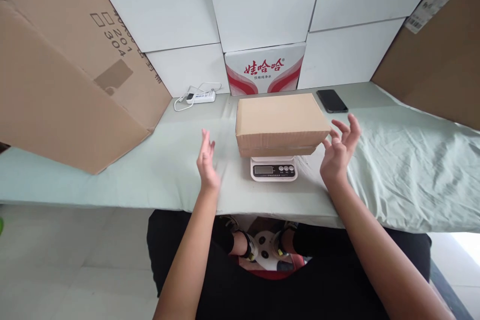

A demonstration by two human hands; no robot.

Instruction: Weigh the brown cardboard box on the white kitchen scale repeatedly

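Note:
A closed brown cardboard box (281,116) rests on a small white digital kitchen scale (273,178), hiding the scale's platform. The scale's display and buttons face me, and I cannot read any figure on the display. My left hand (207,164) is raised to the left of the box, apart from it, fingers extended and holding nothing. Close by the box's right end is my right hand (339,152), its fingers spread and slightly bent. Its fingertips are at the box's right corner; whether they touch it I cannot tell.
A white power strip with a cable (202,96) lies at the back left of the cloth-covered table (123,180). A black phone (332,101) lies behind the box. White cartons (264,67) line the back, with large cardboard boxes (75,75) at both sides.

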